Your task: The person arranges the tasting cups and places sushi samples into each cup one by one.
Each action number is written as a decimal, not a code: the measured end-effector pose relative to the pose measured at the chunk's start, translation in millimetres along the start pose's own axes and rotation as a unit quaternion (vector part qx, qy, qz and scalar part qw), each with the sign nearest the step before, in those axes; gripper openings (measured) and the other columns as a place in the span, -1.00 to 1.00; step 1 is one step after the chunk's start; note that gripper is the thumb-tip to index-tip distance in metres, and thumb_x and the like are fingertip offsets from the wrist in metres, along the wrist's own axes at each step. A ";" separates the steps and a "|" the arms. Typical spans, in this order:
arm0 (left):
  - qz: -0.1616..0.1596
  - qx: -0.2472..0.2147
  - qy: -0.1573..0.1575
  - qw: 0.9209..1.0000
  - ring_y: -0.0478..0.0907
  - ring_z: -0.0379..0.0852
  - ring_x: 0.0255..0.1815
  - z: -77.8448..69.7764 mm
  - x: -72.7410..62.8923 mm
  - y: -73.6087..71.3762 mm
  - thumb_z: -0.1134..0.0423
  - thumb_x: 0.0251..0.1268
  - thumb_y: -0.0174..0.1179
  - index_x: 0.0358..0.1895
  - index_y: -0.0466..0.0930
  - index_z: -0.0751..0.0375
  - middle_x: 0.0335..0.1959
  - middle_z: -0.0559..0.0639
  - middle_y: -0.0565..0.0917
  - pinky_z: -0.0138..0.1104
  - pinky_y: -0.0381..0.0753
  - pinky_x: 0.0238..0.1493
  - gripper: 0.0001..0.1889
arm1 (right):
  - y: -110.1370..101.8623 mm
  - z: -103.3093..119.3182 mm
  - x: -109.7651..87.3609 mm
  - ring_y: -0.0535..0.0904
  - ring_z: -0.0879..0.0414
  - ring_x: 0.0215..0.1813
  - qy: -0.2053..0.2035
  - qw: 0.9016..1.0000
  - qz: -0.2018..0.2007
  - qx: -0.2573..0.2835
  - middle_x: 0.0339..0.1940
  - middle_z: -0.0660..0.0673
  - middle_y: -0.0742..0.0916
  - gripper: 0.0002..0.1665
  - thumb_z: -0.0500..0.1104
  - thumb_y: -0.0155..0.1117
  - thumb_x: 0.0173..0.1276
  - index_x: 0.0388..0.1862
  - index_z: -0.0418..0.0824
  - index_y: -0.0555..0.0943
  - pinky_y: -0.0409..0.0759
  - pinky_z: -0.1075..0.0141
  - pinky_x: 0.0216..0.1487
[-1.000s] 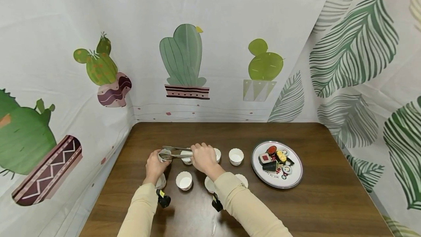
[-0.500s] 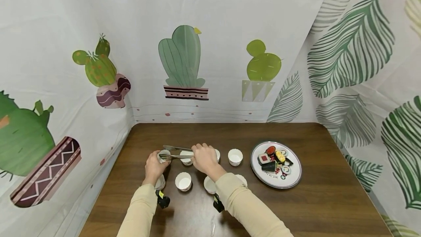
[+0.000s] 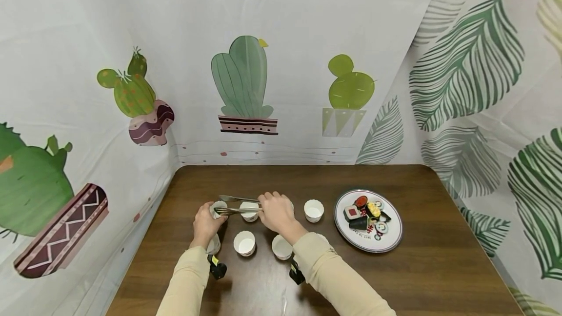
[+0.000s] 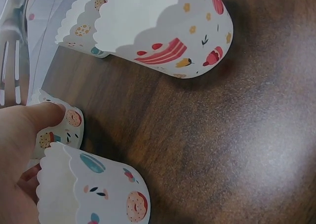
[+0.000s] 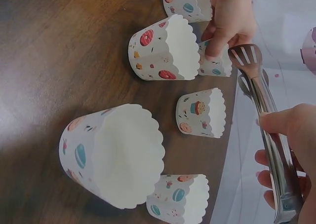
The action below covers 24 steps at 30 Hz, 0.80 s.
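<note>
All 3 views are adequately lit. In the head view, soft light leaves the white cloth backdrop (image 3: 303, 9) slightly grey, a pale sheen marks the lower middle of the brown table (image 3: 417, 272), and the wide lens stretches the side edges. The left wrist view shows a strong white hotspot at lower right and scalloped grey shading across the large upper cup (image 4: 197, 36). In the right wrist view, hazy glare whitens the left edge and the metal tongs (image 5: 276, 160) glint.
</note>
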<state>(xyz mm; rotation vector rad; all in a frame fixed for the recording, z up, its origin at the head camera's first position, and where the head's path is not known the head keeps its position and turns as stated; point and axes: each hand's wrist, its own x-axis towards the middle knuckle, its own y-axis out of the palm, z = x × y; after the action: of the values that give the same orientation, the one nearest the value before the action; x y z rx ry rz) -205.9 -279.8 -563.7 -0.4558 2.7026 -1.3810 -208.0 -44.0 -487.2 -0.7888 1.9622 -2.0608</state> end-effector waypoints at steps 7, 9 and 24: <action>0.001 -0.002 0.000 1.000 0.42 0.30 0.06 -1.1 -1.1 -1.7 0.15 -0.08 0.36 0.14 0.39 0.37 0.05 0.33 0.48 0.12 0.37 0.00 -0.34 | -3.1 -7.0 -6.3 0.55 0.14 -0.18 -0.004 1.000 -0.022 -0.004 -0.24 0.09 0.65 -0.59 0.15 0.25 0.15 -0.05 0.02 0.57 0.48 0.31 -0.25; 0.001 -0.002 0.000 1.000 0.43 0.29 0.05 -1.7 -1.1 -2.0 0.14 -0.07 0.36 0.14 0.39 0.37 0.06 0.33 0.48 0.11 0.38 -0.01 -0.34 | -4.9 -10.1 -8.9 0.55 0.14 -0.19 -0.006 0.999 -0.032 -0.004 -0.24 0.09 0.65 -0.58 0.15 0.27 0.13 -0.06 0.02 0.58 0.48 0.31 -0.26; 0.003 -0.013 -0.007 1.000 0.44 0.31 0.02 -3.3 -3.1 -2.5 0.18 -0.04 0.34 0.16 0.37 0.37 0.04 0.35 0.46 0.12 0.39 -0.05 -0.36 | -14.4 -49.9 -49.2 0.56 0.08 -0.27 -0.029 0.993 -0.110 0.013 -0.32 0.03 0.66 -0.56 0.07 0.39 0.00 -0.12 -0.06 0.60 0.52 0.22 -0.31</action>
<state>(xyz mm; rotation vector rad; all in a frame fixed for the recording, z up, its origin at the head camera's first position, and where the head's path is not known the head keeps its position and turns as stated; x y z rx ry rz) -203.0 -277.7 -559.9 -0.4581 2.7117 -1.3375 -188.1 24.7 -484.4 -1.0898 1.8897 -2.1488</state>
